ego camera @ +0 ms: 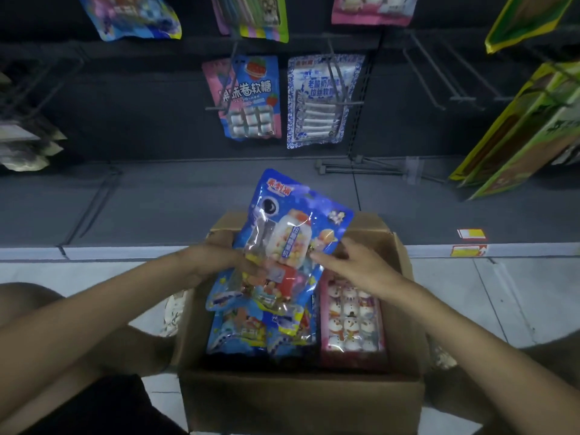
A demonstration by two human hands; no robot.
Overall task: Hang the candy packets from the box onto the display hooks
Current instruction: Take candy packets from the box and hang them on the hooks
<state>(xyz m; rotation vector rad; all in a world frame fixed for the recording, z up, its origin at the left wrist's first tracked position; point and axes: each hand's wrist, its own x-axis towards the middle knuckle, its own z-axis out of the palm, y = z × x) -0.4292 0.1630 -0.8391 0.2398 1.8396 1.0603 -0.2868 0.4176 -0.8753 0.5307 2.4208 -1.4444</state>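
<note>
An open cardboard box (301, 400) stands on the floor between my knees, holding blue candy packets (241, 335) and a pink snowman-marshmallow packet (351, 321). Above the box I hold up a blue candy packet (288, 233), tilted, its top toward the shelf. My left hand (219, 259) grips its lower left part, fingers under the film. My right hand (354, 262) touches its right edge with fingers extended. On the dark back panel, a blue strawberry packet (251, 98) and a blue-white patterned packet (320, 102) hang from display hooks (342, 89).
Bare hooks (439, 73) jut out at upper right, and a low hook (361, 167) sits just behind the box. Green packets (521, 133) hang at right, grey ones (25, 142) at left, more packets along the top. A pale shelf edge (125, 251) runs across.
</note>
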